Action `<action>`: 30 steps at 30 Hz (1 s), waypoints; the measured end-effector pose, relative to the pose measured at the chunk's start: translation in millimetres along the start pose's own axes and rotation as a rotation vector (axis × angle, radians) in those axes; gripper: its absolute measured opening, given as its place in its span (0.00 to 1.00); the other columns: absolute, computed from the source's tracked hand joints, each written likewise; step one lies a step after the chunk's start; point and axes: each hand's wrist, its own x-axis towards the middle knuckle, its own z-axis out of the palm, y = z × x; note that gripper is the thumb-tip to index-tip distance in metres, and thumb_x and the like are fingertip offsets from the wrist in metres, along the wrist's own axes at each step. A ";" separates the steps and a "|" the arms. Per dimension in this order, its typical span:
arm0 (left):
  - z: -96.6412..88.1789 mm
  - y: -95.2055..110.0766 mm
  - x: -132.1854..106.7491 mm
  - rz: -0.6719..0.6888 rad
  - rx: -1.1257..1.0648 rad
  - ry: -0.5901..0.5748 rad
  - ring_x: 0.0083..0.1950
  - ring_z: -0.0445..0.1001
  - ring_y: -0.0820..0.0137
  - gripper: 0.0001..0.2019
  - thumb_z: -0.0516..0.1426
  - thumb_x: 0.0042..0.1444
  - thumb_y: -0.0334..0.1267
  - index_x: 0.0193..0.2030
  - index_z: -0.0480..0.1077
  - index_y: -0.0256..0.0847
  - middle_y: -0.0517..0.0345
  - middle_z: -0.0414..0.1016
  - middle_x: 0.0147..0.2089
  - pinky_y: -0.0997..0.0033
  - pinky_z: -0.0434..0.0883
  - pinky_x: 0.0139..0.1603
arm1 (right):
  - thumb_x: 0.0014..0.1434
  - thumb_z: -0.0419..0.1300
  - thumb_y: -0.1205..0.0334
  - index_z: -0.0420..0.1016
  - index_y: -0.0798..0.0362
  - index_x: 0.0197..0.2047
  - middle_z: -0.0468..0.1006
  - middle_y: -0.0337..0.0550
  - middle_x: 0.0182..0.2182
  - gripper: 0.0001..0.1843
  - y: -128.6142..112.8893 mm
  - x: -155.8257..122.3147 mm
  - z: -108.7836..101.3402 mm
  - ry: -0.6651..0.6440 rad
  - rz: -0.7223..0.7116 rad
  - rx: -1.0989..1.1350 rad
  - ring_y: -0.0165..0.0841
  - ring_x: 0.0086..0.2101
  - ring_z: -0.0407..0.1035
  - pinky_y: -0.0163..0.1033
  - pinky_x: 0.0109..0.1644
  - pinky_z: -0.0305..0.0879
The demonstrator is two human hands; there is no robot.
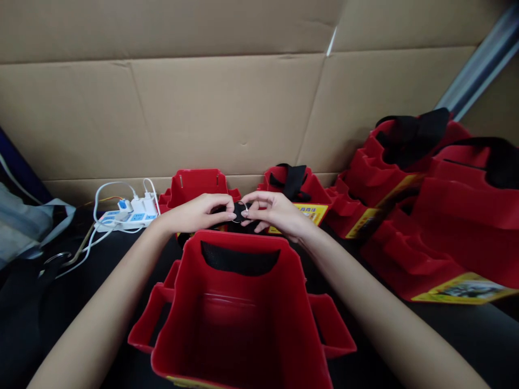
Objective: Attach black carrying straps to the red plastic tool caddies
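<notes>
Beyond the rim of a red plastic bucket [243, 242], my two hands meet at a metal ring [246, 207] and the end of a black strap [239, 214]. My left hand [205, 210] pinches the strap end beside the ring, thumb and forefinger pressed together. The ring is between the thumb and fingers of my right hand [278, 213]. A black webbing band [239, 260] shows through slots in the bucket's far wall. The bucket tilts its open mouth toward me, and it has side pockets. Part of the strap is hidden behind the hands.
More red buckets with black straps stand behind [197, 181] and at the right [466, 216]. A white power strip [125, 220] with plugged-in chargers and cables lies at the left, near a clear plastic bag [20, 224]. A cardboard wall [227, 113] rises behind the black table.
</notes>
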 end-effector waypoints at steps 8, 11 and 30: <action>-5.9 -6.6 -2.1 -0.085 0.073 0.016 0.33 0.63 0.74 0.15 0.46 0.58 0.47 0.32 0.63 0.37 0.60 0.65 0.31 0.74 0.60 0.35 | 0.47 0.61 0.72 0.73 0.58 0.38 0.73 0.42 0.26 0.12 -8.1 4.9 -35.9 0.342 -0.054 -0.140 0.25 0.24 0.68 0.28 0.25 0.70; -7.6 -7.3 -3.0 -0.081 0.075 0.014 0.32 0.62 0.74 0.15 0.46 0.58 0.47 0.31 0.63 0.37 0.61 0.65 0.30 0.75 0.59 0.33 | 0.47 0.61 0.71 0.74 0.57 0.38 0.74 0.45 0.32 0.12 -12.2 4.1 -51.7 0.385 -0.060 -0.033 0.26 0.28 0.69 0.29 0.26 0.70; 2.9 -5.2 0.2 -0.104 0.058 -0.030 0.31 0.61 0.75 0.15 0.47 0.57 0.48 0.30 0.62 0.37 0.61 0.64 0.29 0.75 0.58 0.31 | 0.47 0.62 0.61 0.67 0.50 0.39 0.66 0.37 0.31 0.14 -28.0 -10.3 -14.2 0.378 -0.457 -0.099 0.24 0.25 0.63 0.29 0.22 0.64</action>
